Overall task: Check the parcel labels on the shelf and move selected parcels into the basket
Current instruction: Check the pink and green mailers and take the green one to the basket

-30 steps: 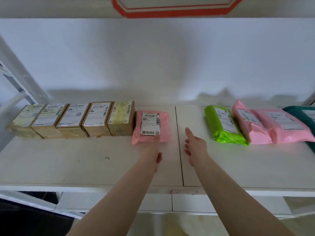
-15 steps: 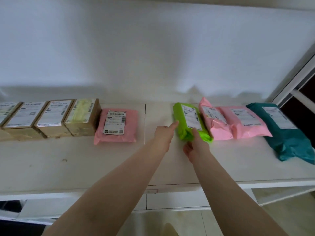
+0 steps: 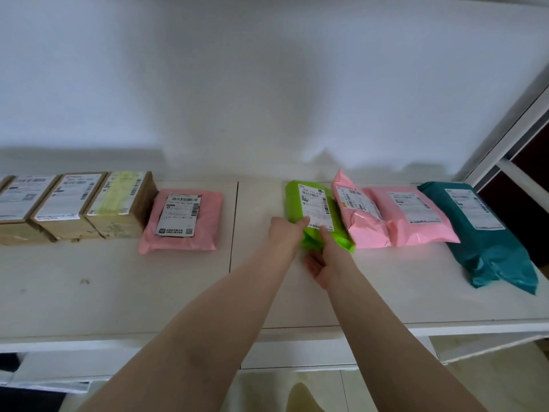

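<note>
my left hand (image 3: 285, 233) has its fingers curled around the near left edge of the green parcel (image 3: 315, 214), thumb lying on top by the label. my right hand (image 3: 323, 263) sits at the parcel's near end, one finger stretched up onto the white label (image 3: 315, 207), the others loose below the bag's lip, palm turned up; i cannot tell whether they grip it. the parcel is a bright lime plastic mailer, glossy and crinkled, with a long white label carrying barcodes and small print. it lies on the white shelf (image 3: 118, 292), its right side touching a pink bag (image 3: 361, 221). beyond that lie another pink bag (image 3: 413, 215) and a teal bag (image 3: 487, 233). to my left sit a flat pink bag (image 3: 184, 221) and brown boxes (image 3: 89, 203).
</note>
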The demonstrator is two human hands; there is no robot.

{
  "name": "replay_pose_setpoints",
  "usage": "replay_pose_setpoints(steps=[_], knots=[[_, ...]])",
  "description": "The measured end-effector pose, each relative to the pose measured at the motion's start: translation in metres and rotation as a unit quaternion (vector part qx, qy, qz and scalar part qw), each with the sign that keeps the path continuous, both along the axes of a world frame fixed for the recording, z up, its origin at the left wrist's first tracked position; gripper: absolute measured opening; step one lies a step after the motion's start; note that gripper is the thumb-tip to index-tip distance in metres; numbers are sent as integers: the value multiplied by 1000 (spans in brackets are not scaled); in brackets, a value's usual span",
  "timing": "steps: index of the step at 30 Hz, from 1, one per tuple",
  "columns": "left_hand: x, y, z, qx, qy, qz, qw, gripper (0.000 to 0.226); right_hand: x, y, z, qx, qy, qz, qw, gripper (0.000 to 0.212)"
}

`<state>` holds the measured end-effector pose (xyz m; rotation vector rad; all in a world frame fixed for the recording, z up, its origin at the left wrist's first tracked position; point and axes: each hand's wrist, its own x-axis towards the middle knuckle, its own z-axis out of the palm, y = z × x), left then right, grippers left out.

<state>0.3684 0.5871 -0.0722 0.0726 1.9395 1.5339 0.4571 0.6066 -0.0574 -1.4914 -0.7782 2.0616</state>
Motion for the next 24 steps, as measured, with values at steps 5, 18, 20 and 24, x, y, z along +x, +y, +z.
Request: replay_pose_setpoints(steps=[5, 18, 20, 24], knots=[[0, -25, 11, 39, -29, 50, 998, 35, -1, 0, -4, 18, -19, 14, 1000, 34], [-31, -132, 49, 189, -55, 83, 977, 40, -20, -14, 18, 189, 19, 115, 975, 64], [-35, -145, 49, 205, -57, 80, 974, 41, -21, -21, 25, 209, 43, 144, 966, 55], [-34, -165, 52, 236, -64, 57, 968, 39, -21, -36, 34, 236, 88, 194, 948, 39]])
